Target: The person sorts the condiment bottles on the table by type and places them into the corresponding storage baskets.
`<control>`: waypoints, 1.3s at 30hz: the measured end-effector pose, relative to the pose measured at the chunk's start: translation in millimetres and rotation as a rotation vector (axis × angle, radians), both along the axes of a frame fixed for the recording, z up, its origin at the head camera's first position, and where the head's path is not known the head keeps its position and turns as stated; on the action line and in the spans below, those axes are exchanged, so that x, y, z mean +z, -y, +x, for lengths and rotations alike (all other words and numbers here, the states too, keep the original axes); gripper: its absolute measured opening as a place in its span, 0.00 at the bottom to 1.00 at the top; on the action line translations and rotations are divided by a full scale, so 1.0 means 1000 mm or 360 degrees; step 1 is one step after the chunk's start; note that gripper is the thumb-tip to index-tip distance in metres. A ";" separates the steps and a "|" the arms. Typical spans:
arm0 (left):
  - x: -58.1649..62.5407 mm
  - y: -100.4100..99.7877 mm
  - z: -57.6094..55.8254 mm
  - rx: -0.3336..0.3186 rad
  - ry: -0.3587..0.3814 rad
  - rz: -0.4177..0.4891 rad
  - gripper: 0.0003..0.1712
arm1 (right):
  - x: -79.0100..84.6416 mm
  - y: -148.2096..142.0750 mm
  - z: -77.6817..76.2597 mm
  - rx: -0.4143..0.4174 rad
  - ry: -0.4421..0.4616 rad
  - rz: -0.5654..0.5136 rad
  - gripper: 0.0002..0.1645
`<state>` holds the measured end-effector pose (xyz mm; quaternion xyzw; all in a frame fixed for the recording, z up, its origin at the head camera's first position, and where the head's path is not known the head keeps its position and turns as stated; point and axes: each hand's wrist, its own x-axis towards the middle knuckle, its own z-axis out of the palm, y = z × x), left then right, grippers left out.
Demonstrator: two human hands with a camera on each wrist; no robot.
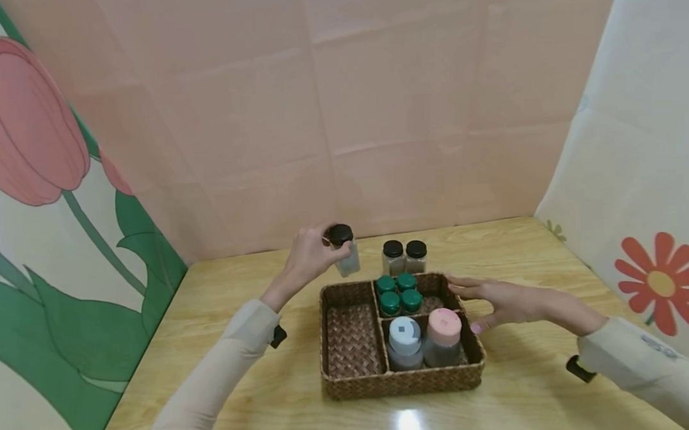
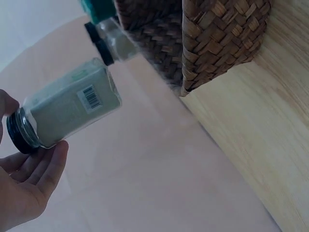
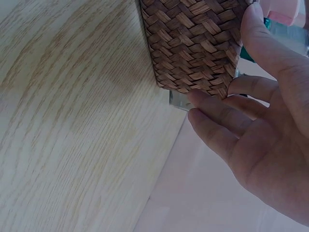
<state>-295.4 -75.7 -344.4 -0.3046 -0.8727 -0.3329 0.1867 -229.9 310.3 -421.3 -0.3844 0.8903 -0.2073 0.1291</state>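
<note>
My left hand (image 1: 311,253) pinches a clear jar (image 2: 77,106) by its black lid, holding it above the table behind the left end of a woven basket (image 1: 404,384). Pale powder fills the jar, and a barcode label shows in the left wrist view. At the basket's right side, my right hand (image 1: 507,301) rests its relaxed fingers and thumb on the rim and outer wall near the back corner. The basket's back right compartment holds several green-lidded jars (image 1: 390,303). In the front right one stand a white-lidded jar (image 1: 405,344) and a pink-lidded jar (image 1: 444,332). The long left compartment (image 1: 352,336) shows its bare woven bottom.
Two more black-lidded jars (image 1: 393,258) stand side by side on the wooden table (image 1: 260,398), just behind the basket. A pink cloth backdrop (image 1: 317,113) rises at the table's back edge, with flower-printed sheets on both sides.
</note>
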 end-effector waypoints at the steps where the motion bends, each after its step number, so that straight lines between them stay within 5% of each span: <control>1: 0.000 0.000 0.001 -0.0009 -0.0012 0.0000 0.20 | 0.000 0.000 0.000 0.0004 -0.0009 -0.0003 0.57; 20: 0.002 0.012 0.011 -0.0217 0.0197 0.0125 0.21 | -0.004 -0.004 -0.001 0.0001 -0.0001 -0.0016 0.57; 39: -0.023 0.016 0.017 -0.0420 0.0384 -0.0016 0.24 | -0.006 -0.001 -0.002 0.0016 0.0033 -0.0045 0.56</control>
